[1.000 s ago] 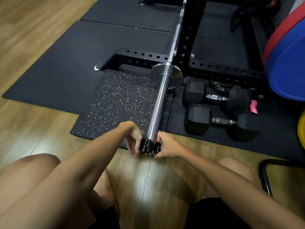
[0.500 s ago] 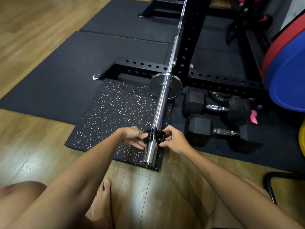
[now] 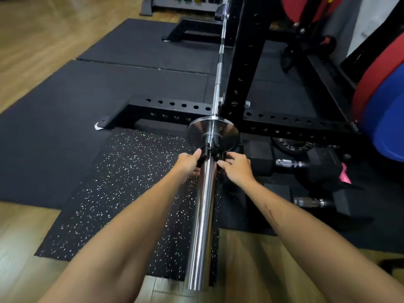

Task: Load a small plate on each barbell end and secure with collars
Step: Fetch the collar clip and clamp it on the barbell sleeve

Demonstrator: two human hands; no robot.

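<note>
The chrome barbell sleeve [image 3: 202,215] runs from the bottom centre up toward the rack. A small silver plate [image 3: 196,133] sits at the sleeve's inner end. A black collar [image 3: 211,154] is around the sleeve just in front of that plate. My left hand [image 3: 189,162] grips the collar's left side and my right hand [image 3: 236,166] grips its right side. My fingers hide most of the collar. The bar's far end [image 3: 223,9] shows at the top, too small to tell what it carries.
A black power rack [image 3: 244,62] stands right of the bar, its base beam [image 3: 175,107] crossing behind the plate. Two black hex dumbbells [image 3: 306,165] and a flat iron plate [image 3: 290,146] lie to the right. Blue and red bumper plates [image 3: 384,119] stand far right. Speckled mat [image 3: 131,182] lies below.
Both hands have slid the collar from the sleeve's outer tip along the sleeve up to the small plate. The camera has moved closer to the bar.
</note>
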